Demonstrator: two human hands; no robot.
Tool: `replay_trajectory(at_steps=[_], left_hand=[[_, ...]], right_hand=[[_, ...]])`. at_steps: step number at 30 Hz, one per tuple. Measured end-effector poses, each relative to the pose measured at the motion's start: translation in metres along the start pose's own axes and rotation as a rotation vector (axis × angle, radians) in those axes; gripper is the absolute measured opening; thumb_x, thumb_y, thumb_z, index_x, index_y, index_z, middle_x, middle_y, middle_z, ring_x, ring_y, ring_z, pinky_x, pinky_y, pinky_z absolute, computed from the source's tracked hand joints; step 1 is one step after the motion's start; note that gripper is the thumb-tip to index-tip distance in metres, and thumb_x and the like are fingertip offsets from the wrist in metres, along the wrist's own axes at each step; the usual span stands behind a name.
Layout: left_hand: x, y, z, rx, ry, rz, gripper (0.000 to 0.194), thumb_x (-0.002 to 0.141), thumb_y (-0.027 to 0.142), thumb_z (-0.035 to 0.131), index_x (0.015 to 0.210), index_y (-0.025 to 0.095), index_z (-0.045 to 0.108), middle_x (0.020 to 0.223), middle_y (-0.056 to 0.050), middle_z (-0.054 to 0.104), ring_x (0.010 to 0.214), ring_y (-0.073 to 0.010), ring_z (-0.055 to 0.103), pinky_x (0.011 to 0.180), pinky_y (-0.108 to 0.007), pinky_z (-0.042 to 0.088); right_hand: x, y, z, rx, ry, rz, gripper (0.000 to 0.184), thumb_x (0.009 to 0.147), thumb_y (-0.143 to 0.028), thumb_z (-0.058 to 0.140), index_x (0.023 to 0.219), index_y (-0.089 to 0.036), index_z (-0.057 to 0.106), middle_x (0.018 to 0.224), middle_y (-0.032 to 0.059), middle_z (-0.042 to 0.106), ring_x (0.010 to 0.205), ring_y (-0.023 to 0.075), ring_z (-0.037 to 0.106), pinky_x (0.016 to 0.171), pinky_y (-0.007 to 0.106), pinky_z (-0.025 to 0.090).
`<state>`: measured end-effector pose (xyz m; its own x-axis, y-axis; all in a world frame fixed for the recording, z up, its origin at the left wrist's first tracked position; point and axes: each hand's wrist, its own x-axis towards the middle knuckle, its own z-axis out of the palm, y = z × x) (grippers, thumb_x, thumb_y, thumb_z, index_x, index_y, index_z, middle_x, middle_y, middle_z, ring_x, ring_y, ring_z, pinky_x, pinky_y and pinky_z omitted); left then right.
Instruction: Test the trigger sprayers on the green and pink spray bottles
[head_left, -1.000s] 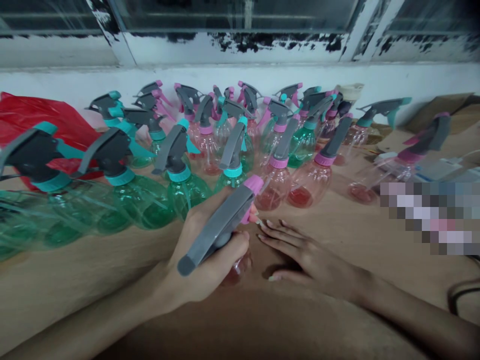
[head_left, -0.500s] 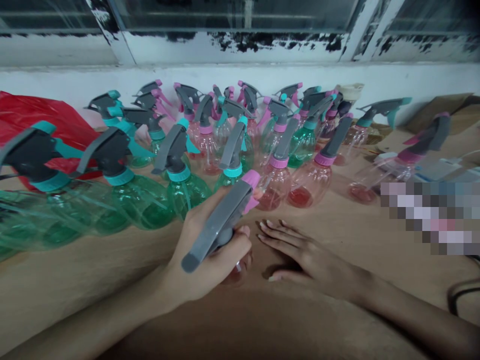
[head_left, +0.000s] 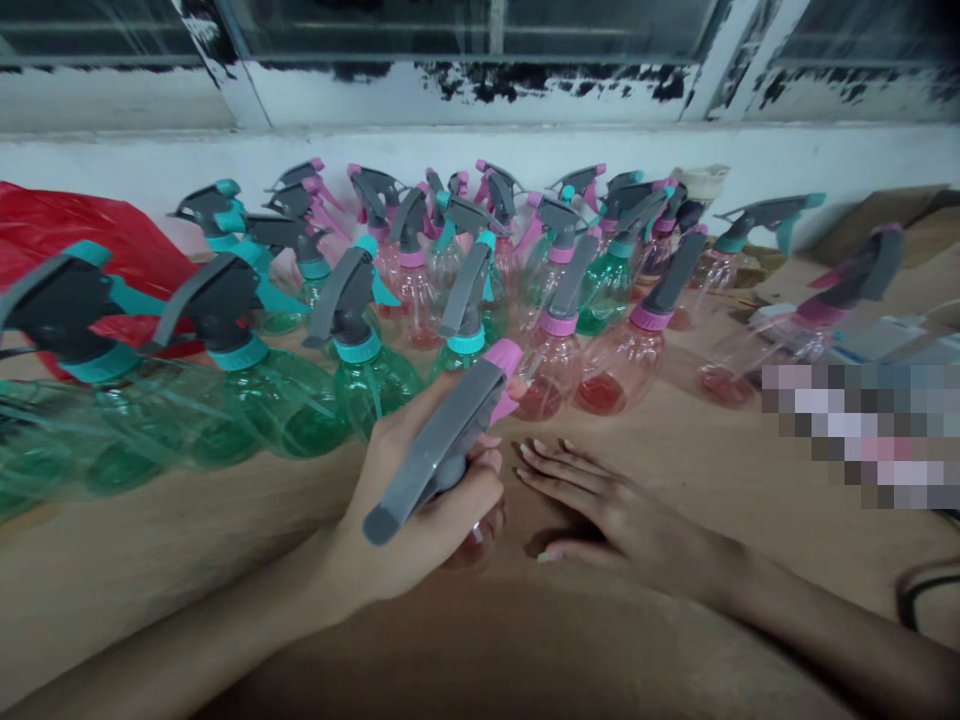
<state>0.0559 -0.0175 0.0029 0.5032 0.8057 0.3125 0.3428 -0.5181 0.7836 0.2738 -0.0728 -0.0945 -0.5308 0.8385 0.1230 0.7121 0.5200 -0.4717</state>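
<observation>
My left hand (head_left: 420,500) is wrapped round the neck of a spray bottle (head_left: 450,440) with a grey lever head and a pink nozzle. Most of its pinkish body is hidden behind my fingers; a bit of the base shows below them, low over the table. My right hand (head_left: 600,505) lies palm down on the wooden table (head_left: 675,440), fingers stretched out, just right of that bottle. Beyond my left hand stands a green spray bottle (head_left: 375,390) with a turquoise collar. Pink spray bottles (head_left: 619,370) stand beyond my right hand.
Many more green and pink spray bottles fill the table's far side up to a white wall (head_left: 135,165). A red plastic bag (head_left: 97,235) lies at the back left. Brown cardboard (head_left: 870,235) is at the back right. A black cable (head_left: 911,590) curves near the right edge.
Almost nothing differs. Fingers of my left hand have shifted slightly beneath the pink nozzle; my right hand has stayed flat in the same place.
</observation>
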Motion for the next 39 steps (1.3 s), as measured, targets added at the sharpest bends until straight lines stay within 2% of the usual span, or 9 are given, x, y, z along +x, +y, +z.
replay_trajectory(at_steps=[6, 12, 16, 21, 24, 27, 29, 34, 39], left_hand=[[-0.002, -0.001, -0.001, 0.011, -0.005, 0.024, 0.018, 0.071, 0.015, 0.047, 0.085, 0.025, 0.049, 0.074, 0.004, 0.058, 0.068, -0.0155, 0.063, 0.066, -0.027, 0.053], [-0.003, 0.000, -0.004, 0.026, -0.016, -0.005, 0.009, 0.072, 0.018, 0.050, 0.073, 0.025, 0.046, 0.062, 0.005, 0.053, 0.057, -0.0163, 0.059, 0.056, -0.028, 0.051], [-0.007, -0.006, -0.004, 0.084, 0.061, -0.031, 0.003, 0.075, 0.023, 0.054, 0.074, 0.024, 0.055, 0.068, 0.003, 0.061, 0.062, -0.0162, 0.062, 0.060, -0.027, 0.053], [-0.007, -0.010, -0.005, 0.126, 0.129, 0.042, 0.012, 0.074, 0.023, 0.057, 0.063, 0.024, 0.054, 0.055, 0.005, 0.057, 0.051, -0.0142, 0.057, 0.045, -0.023, 0.048], [-0.006, -0.009, -0.005, 0.095, 0.114, 0.063, 0.014, 0.074, 0.024, 0.057, 0.062, 0.024, 0.051, 0.059, 0.004, 0.059, 0.053, -0.0147, 0.059, 0.047, -0.024, 0.050], [-0.005, -0.007, -0.003, 0.081, 0.071, 0.010, 0.011, 0.076, 0.024, 0.056, 0.065, 0.024, 0.052, 0.067, 0.003, 0.061, 0.060, -0.0158, 0.061, 0.056, -0.026, 0.052], [-0.004, -0.006, -0.002, 0.070, 0.055, 0.002, 0.004, 0.077, 0.022, 0.053, 0.074, 0.025, 0.053, 0.067, 0.004, 0.058, 0.059, -0.0155, 0.058, 0.060, -0.028, 0.052], [-0.003, -0.006, -0.001, 0.043, 0.028, 0.035, 0.007, 0.077, 0.019, 0.050, 0.081, 0.024, 0.051, 0.073, 0.004, 0.060, 0.062, -0.0145, 0.058, 0.061, -0.026, 0.049], [-0.003, -0.008, 0.000, 0.003, 0.031, 0.038, 0.010, 0.078, 0.019, 0.049, 0.086, 0.025, 0.050, 0.076, 0.005, 0.059, 0.064, -0.0127, 0.059, 0.062, -0.023, 0.049]], right_hand=[[0.000, -0.001, 0.000, -0.018, -0.011, 0.015, 0.071, 0.088, -0.053, 0.051, 0.146, -0.025, 0.023, 0.151, 0.0039, 0.030, 0.139, 0.0227, 0.025, 0.115, 0.046, 0.022], [0.000, -0.001, -0.001, -0.022, -0.021, 0.019, 0.070, 0.088, -0.053, 0.050, 0.146, -0.025, 0.023, 0.151, 0.0035, 0.029, 0.139, 0.0223, 0.024, 0.115, 0.046, 0.022], [0.000, -0.002, -0.001, -0.036, -0.031, 0.025, 0.070, 0.089, -0.053, 0.049, 0.146, -0.024, 0.023, 0.151, 0.0036, 0.029, 0.140, 0.0219, 0.023, 0.115, 0.046, 0.022], [0.001, -0.003, -0.002, -0.031, -0.028, 0.025, 0.070, 0.088, -0.054, 0.050, 0.146, -0.024, 0.023, 0.151, 0.0040, 0.029, 0.139, 0.0216, 0.024, 0.115, 0.045, 0.021], [0.002, -0.004, -0.003, -0.031, -0.034, 0.025, 0.070, 0.088, -0.053, 0.050, 0.146, -0.023, 0.024, 0.151, 0.0044, 0.029, 0.139, 0.0215, 0.024, 0.115, 0.044, 0.021], [0.002, -0.003, -0.003, -0.021, -0.031, 0.027, 0.070, 0.088, -0.053, 0.050, 0.146, -0.023, 0.024, 0.151, 0.0039, 0.030, 0.139, 0.0220, 0.024, 0.115, 0.045, 0.021], [0.001, -0.002, -0.002, -0.017, -0.029, 0.018, 0.070, 0.088, -0.053, 0.050, 0.146, -0.024, 0.023, 0.151, 0.0035, 0.029, 0.140, 0.0218, 0.023, 0.115, 0.045, 0.021], [0.000, 0.000, 0.000, -0.030, -0.021, -0.003, 0.071, 0.089, -0.054, 0.049, 0.146, -0.023, 0.023, 0.152, 0.0038, 0.027, 0.140, 0.0210, 0.022, 0.116, 0.045, 0.020], [0.002, -0.002, -0.002, -0.001, 0.002, -0.011, 0.072, 0.087, -0.055, 0.050, 0.146, -0.023, 0.025, 0.150, 0.0057, 0.033, 0.139, 0.0219, 0.026, 0.115, 0.046, 0.021]])
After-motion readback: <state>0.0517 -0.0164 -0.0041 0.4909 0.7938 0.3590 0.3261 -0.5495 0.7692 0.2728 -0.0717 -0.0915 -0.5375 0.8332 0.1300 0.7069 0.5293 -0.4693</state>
